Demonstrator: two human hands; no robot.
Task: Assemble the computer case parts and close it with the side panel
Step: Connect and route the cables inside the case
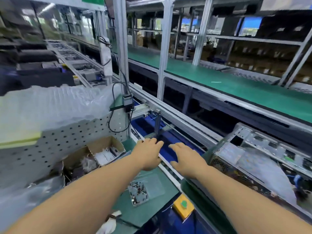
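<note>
Fingers first: on our left hand (148,153) they lie straight and loosely spread, palm down, with nothing in them, and our right hand (187,159) matches it, fingers extended and relaxed, holding nothing. Both hands hover side by side at the lower centre of the frame, over the near edge of the conveyor (170,114), where a dark blue surface shows beneath the fingertips; whether they touch it we cannot tell through the blur. Out to the right, at the middle right of the frame, sits the case (263,149), lying on its side on the line with its open face up, bare metal and drive bays showing and some cabling near its lower end. No side panel is on it, and we cannot pick one out anywhere in view. So by our reading the task is early or mid-way: the case is open, the closing step is not done, and neither hand is on the case, which lies just beside our right hand. Below the hands, on the green bench mat (160,188), lies a small clear bag of screws (138,194), unopened as far as we can tell. At the lower left a cardboard box (94,157) holds bundled ties and small parts, backed by a pegboard (70,137). A yellow button box (183,206) sits at the bench edge.
</note>
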